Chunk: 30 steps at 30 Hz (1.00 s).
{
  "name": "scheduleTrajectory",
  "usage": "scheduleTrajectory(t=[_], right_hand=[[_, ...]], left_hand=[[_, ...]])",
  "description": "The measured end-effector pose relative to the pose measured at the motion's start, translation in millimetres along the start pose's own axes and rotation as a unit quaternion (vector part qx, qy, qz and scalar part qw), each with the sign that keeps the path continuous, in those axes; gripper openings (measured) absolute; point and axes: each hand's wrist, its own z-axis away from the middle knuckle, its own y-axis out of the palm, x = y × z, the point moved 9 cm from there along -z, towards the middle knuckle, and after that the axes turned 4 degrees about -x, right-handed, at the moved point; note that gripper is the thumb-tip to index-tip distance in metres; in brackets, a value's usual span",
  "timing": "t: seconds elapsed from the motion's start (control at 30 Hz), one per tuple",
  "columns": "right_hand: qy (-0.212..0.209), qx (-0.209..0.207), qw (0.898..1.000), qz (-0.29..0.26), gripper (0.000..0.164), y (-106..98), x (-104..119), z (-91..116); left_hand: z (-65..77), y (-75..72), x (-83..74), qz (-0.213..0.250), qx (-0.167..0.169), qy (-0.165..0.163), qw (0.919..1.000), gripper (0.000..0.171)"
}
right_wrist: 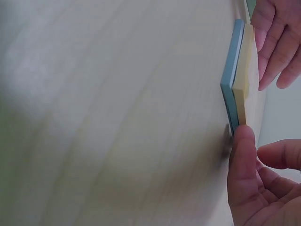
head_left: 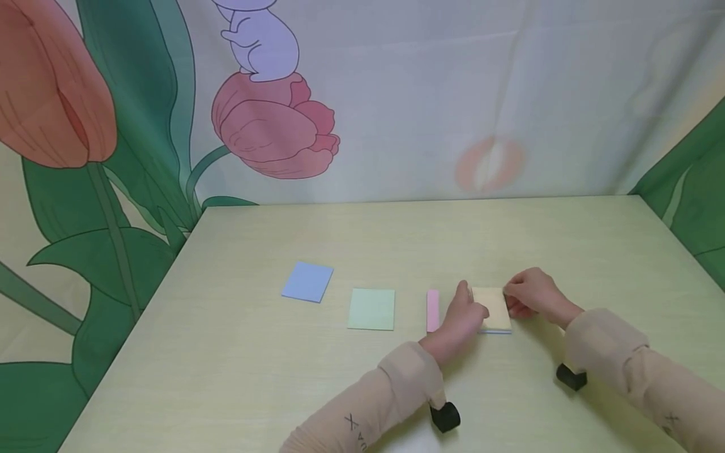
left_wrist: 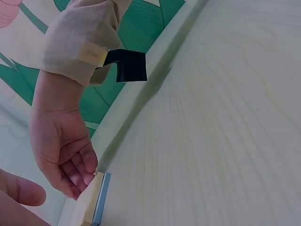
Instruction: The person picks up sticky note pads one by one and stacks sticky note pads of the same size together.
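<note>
A square yellow sticky-note pad [head_left: 491, 301] lies on top of a blue sticky-note pad [right_wrist: 230, 80], their edges nearly lined up. My left hand [head_left: 460, 316] is at the left side of this stack, fingers fairly straight and thumb extended over the yellow pad. At the opposite side, my right hand [head_left: 535, 294] has loosely bent fingers. One right fingertip [right_wrist: 243, 136] meets the stack's edge in the right wrist view, while another stays apart from it. Beside the left hand is a pink pad [head_left: 433, 309], partly covered by that hand.
Further left on the pale wooden table [head_left: 255, 371] are a green square pad [head_left: 371, 309] and a blue square pad [head_left: 308, 282], the blue one turned at an angle. A cloth printed with flowers [head_left: 277, 126] hangs behind the table. Black wrist mounts [head_left: 445, 417] hang below both sleeves.
</note>
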Motion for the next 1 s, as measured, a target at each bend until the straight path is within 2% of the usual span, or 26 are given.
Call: scheduleTrajectory(t=[0.53,0.6,0.67,0.73,0.8,0.87,0.93,1.0], right_hand=[[0.004,0.006,1.0,0.0,0.026,4.2,-0.1,-0.8],[0.0,0.008,1.0,0.007,0.026,3.7,0.2,-0.2],[-0.008,0.006,1.0,0.02,0.025,1.3,1.2,0.3],[-0.025,-0.003,0.999,0.045,0.023,-3.7,3.9,0.2],[-0.049,-0.014,0.996,0.071,0.022,-9.2,8.7,-0.3],[-0.073,-0.024,0.992,0.097,0.021,-13.8,14.0,-1.2],[-0.095,-0.029,0.988,0.116,0.021,-15.7,19.3,-1.8],[-0.112,-0.031,0.984,0.132,0.021,-16.2,23.7,-2.3]], left_hand=[[-3.3,0.5,-0.3,0.016,0.001,0.006,0.9999,0.069],[-1.9,1.2,0.5,-0.004,0.009,0.005,0.9999,0.07],[0.9,1.3,0.3,-0.05,0.015,0.011,0.9985,0.072],[5.0,1.8,-1.0,-0.124,0.02,0.023,0.9918,0.073],[8.7,2.3,-3.4,-0.209,0.016,0.041,0.9769,0.074],[12.2,2.6,-7.3,-0.278,0.003,0.063,0.9584,0.071],[14.8,3.0,-9.8,-0.317,-0.008,0.076,0.9454,0.065],[16.9,2.6,-11.9,-0.337,-0.018,0.085,0.9375,0.057]])
